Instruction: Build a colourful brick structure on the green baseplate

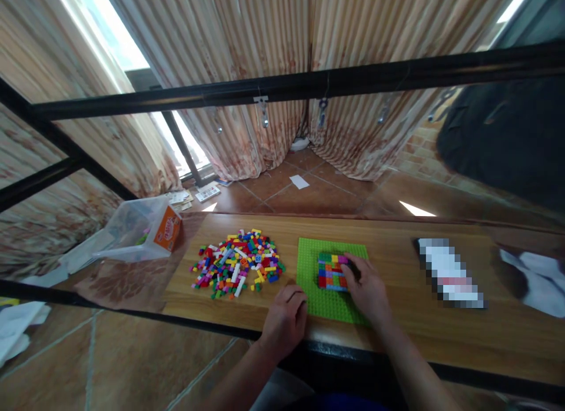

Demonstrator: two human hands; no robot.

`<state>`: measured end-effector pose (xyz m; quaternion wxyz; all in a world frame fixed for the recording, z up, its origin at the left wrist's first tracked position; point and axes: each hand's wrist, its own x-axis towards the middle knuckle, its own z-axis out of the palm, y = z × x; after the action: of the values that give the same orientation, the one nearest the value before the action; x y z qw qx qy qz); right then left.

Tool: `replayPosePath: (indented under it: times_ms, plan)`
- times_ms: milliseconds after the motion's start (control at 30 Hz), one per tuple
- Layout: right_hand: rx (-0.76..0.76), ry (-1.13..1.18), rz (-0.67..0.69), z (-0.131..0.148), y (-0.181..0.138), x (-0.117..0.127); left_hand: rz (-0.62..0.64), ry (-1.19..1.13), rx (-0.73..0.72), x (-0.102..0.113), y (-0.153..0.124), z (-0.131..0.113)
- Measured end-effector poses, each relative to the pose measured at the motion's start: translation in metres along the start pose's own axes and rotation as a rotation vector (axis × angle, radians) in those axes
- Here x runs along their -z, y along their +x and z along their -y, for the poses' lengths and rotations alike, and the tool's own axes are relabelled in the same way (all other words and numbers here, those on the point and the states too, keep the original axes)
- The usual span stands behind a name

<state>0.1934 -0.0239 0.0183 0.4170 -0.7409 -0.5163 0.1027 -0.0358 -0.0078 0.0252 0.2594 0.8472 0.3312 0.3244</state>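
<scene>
A green studded baseplate [309,299] lies on the wooden table. Built on it is a low block of multicoloured toy bricks [329,272], in rows of blue, red, orange, green and other colours. My right hand [368,287] is at the right side of this block, its thumb and fingers closed at the upper right corner by a magenta toy brick [342,259]. My left hand [285,317] rests curled at the table's front, beside the left edge of the baseplate. Whatever its fingers may hold is hidden. Left of the baseplate spreads a pile of loose toy bricks [238,264].
A clear plastic bin [132,228] with an orange label lies on its side at the far left. A blurred-out phone-like object [452,272] is on the table to the right, with white papers [541,275] beyond. A black metal bar [291,87] crosses in front of the curtains.
</scene>
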Motion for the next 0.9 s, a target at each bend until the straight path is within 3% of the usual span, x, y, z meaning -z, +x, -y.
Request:
replayPosePath:
  times_ms: [200, 333, 633, 900]
  plan:
    - [0.029, -0.079, -0.039, -0.004, -0.002, -0.005, 0.008, -0.019, 0.017, -0.002, -0.001, -0.001]
    - [0.042, -0.094, -0.047, -0.006, -0.004, -0.004, -0.056, -0.047, 0.019, 0.003, -0.003, 0.001]
    - [0.034, -0.104, -0.039, -0.009, -0.004, -0.003, -0.289, 0.171, 0.186, 0.054, -0.004, 0.025]
    - [0.008, -0.11, -0.039, -0.005, -0.005, -0.001, -0.322, 0.292, 0.27, 0.085, -0.026, 0.034]
